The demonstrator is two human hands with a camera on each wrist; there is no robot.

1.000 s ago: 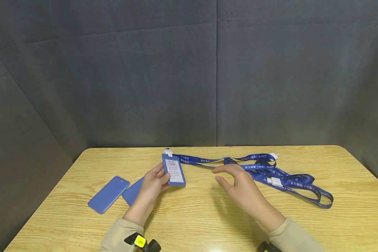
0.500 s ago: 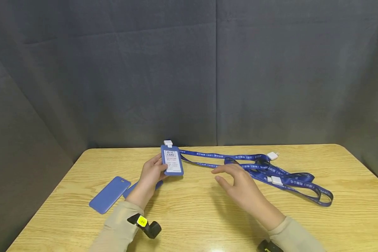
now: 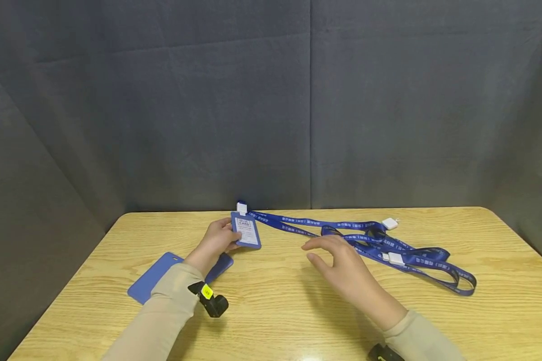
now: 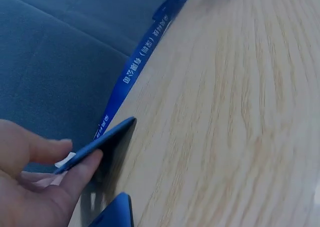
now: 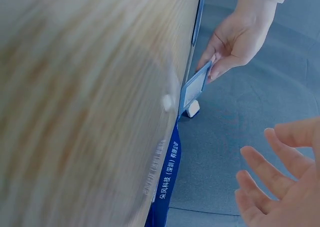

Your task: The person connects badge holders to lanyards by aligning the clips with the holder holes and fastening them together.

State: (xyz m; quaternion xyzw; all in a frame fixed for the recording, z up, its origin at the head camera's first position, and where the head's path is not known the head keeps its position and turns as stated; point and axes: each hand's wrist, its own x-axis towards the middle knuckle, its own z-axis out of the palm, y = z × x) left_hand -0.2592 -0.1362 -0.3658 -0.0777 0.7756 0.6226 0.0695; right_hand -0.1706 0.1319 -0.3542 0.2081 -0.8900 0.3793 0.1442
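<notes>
My left hand (image 3: pixel 217 238) pinches the side edge of a blue badge holder (image 3: pixel 253 240), thumb on its front and fingers behind. Its face carries a white printed insert reading ID/IC CARD. A white clip (image 3: pixel 242 207) at its top joins it to a blue lanyard (image 3: pixel 298 220) with white lettering, which trails right across the table. In the left wrist view the badge holder (image 4: pixel 112 132) is seen edge-on, tilted just over the wood. My right hand (image 3: pixel 339 260) holds nothing; its fingers are loosely bent over the table, left of the lanyard pile. The right wrist view shows its fingers (image 5: pixel 267 172) spread.
Two more blue badge holders lie at the left: one (image 3: pixel 151 276) partly behind the left sleeve, another (image 3: pixel 220 265) under the left forearm. More blue lanyards (image 3: pixel 433 260) with white clips (image 3: pixel 395 258) are bunched at the right. A dark curtain (image 3: pixel 271 125) stands behind the table (image 3: pixel 280 321).
My left hand has moved the badge holder away toward the table's back edge, then lowered and tilted it slightly. The lanyard shifted with it. My right hand has stayed nearly still.
</notes>
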